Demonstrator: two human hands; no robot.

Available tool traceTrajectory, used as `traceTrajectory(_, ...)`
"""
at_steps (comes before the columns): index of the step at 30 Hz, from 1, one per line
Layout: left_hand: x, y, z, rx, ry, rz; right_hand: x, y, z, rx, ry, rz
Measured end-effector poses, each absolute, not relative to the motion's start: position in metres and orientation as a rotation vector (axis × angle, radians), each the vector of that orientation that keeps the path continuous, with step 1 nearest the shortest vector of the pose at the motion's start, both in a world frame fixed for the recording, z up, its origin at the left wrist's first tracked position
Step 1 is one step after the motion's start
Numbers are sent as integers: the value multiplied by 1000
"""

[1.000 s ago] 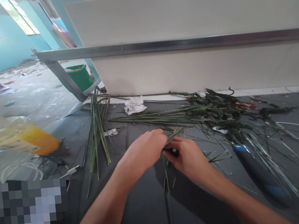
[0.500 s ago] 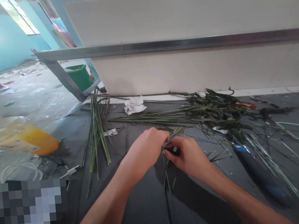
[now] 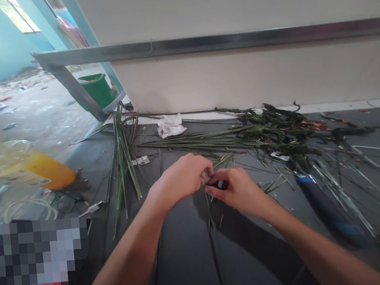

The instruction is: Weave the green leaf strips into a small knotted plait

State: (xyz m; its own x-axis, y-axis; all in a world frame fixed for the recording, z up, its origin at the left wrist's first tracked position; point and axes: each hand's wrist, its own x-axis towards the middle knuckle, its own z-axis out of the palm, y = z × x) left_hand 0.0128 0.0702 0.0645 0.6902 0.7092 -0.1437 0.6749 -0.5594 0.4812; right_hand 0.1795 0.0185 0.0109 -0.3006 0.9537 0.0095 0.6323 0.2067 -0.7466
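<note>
**A:** What's nearest you?

**B:** My forearms come in from 6 o'clock over the dark surface. My left hand and right hand meet fingertip to fingertip in mid-view.

**A:** And the leaf strip?

**B:** The leaf strip sits right between them. Its long axis runs roughly 6 to 1 o'clock. The thin lower end trails toward me onto the surface, and the green tip pokes out past my knuckles.

**A:** Grip?

**B:** Both hands are curled, with the fingers drawn in and pinching the strip at nearly the same spot. A small dark thing shows under my right fingers. I can't tell what it is.

**A:** Around them?

**B:** At 9 o'clock lies a bundle of stems, running 6 to 12. A yellow container sits farther out that way. At 4 o'clock there's a long dark-blue object. Past the hands at 12, long stems lie across, 9 to 3. There's crumpled paper at 11 and a leafy heap at 2. Farthest, at 10, is a green bucket.
</note>
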Motion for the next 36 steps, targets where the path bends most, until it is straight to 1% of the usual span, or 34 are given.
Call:
traceTrajectory(6, 9, 77, 64, 2337, 937, 87, 181, 22, 13, -1462, -1945, 1081)
traceTrajectory(11, 8, 80, 62, 2411, 1008, 149, 185, 24, 12, -1494, -1891, 1111)
traceTrajectory(16, 8, 81, 62, 2294, 1024, 168, 186, 24, 12, -1534, -1873, 1133)
traceTrajectory(21, 7, 82, 61, 2188, 977, 167, 186, 25, 8, -1543, -1811, 1268)
traceTrajectory(29, 8, 91, 50, 2067, 934, 172, 190, 29, 2, -1433, -1645, 1509)
traceTrajectory(36, 7, 94, 44, 1959, 898, 180, 194, 32, 2, -1356, -1581, 1593)
